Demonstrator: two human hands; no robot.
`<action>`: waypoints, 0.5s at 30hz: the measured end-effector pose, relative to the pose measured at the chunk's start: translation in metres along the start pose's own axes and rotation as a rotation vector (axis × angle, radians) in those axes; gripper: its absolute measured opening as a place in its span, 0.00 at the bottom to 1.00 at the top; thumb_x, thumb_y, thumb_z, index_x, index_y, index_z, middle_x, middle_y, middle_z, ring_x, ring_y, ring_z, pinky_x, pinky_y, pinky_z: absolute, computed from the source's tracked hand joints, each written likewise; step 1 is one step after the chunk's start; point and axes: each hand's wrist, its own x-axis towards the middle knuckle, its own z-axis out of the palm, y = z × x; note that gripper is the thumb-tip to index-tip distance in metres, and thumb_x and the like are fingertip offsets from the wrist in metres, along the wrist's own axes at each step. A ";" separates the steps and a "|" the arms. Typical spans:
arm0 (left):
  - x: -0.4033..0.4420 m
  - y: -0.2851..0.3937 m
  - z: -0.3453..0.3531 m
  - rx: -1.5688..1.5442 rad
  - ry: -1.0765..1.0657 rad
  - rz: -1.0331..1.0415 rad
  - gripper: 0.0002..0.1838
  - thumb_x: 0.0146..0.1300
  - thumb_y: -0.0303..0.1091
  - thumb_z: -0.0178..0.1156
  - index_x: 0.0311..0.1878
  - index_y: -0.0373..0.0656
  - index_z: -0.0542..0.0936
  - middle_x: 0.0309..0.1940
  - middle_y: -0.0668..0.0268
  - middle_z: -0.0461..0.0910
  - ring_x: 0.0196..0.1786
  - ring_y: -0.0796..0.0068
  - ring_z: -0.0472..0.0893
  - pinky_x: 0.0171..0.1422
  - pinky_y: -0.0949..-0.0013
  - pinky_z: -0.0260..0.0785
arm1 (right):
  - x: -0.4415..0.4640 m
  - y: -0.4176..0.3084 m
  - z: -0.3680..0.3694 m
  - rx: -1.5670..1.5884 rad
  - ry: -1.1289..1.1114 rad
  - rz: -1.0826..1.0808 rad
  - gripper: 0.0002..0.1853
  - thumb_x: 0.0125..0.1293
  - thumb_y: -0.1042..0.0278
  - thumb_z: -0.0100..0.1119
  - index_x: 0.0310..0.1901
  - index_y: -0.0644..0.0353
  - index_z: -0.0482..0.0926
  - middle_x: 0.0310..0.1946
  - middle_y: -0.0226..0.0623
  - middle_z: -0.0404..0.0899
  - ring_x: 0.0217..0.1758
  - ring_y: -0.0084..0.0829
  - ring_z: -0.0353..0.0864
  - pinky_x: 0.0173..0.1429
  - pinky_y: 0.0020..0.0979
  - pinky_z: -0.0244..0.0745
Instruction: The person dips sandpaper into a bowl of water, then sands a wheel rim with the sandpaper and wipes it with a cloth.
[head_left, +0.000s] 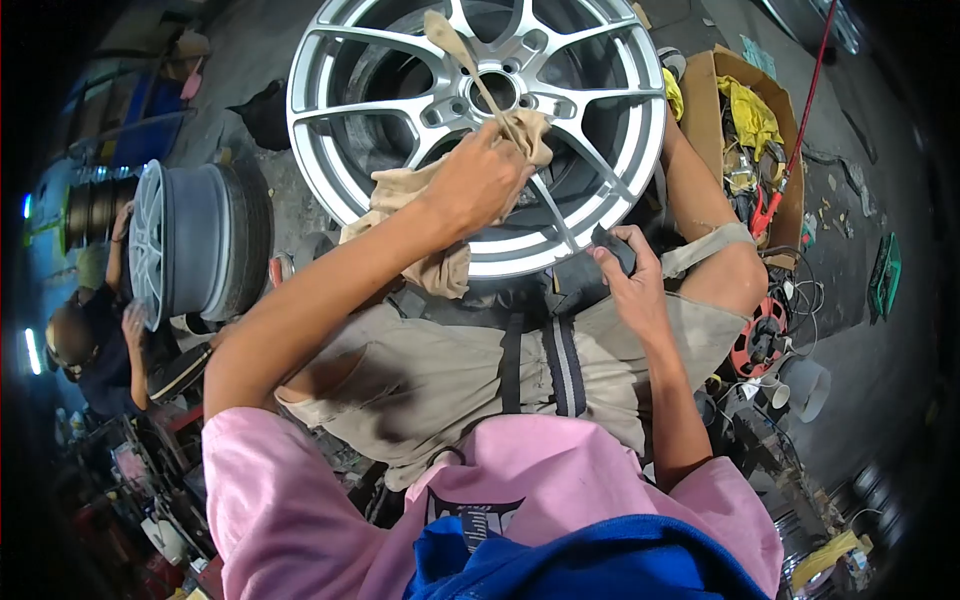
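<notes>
A silver multi-spoke wheel rim (310,150) lies face up before my crossed legs. Bunched in my left hand (485,175) is a beige cloth (440,270), held over the lower spokes near the hub. One strip of it, blurred, reaches up across the hub. My right hand (630,270) is at the rim's lower right edge, pinching a small dark grey pad (612,250) between thumb and fingers.
Another wheel (195,240) stands upright at the left, with a co-worker (100,345) beside it. At the right are a cardboard box (705,110) holding a yellow cloth and tools, a red reel (762,335), cables and a green object (885,278).
</notes>
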 end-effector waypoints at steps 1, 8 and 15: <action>-0.003 0.003 -0.009 -0.065 0.004 0.010 0.14 0.77 0.39 0.58 0.44 0.37 0.83 0.34 0.55 0.83 0.47 0.51 0.83 0.56 0.53 0.76 | 0.000 -0.003 -0.001 0.044 -0.014 0.047 0.13 0.75 0.65 0.67 0.50 0.66 0.78 0.38 0.33 0.82 0.42 0.20 0.75 0.50 0.27 0.73; -0.073 0.062 -0.081 -0.734 -0.720 0.398 0.14 0.79 0.40 0.53 0.50 0.42 0.83 0.33 0.51 0.84 0.37 0.45 0.84 0.42 0.47 0.78 | 0.023 -0.041 -0.005 -0.096 0.000 0.012 0.13 0.75 0.67 0.68 0.51 0.68 0.83 0.39 0.36 0.83 0.39 0.22 0.75 0.46 0.29 0.74; -0.052 0.075 -0.121 -0.597 -0.853 0.077 0.29 0.77 0.54 0.57 0.32 0.36 0.89 0.29 0.49 0.86 0.38 0.46 0.88 0.48 0.51 0.80 | 0.087 -0.062 0.054 -0.492 -0.075 -0.579 0.12 0.70 0.70 0.70 0.50 0.68 0.87 0.39 0.45 0.77 0.41 0.45 0.82 0.45 0.40 0.77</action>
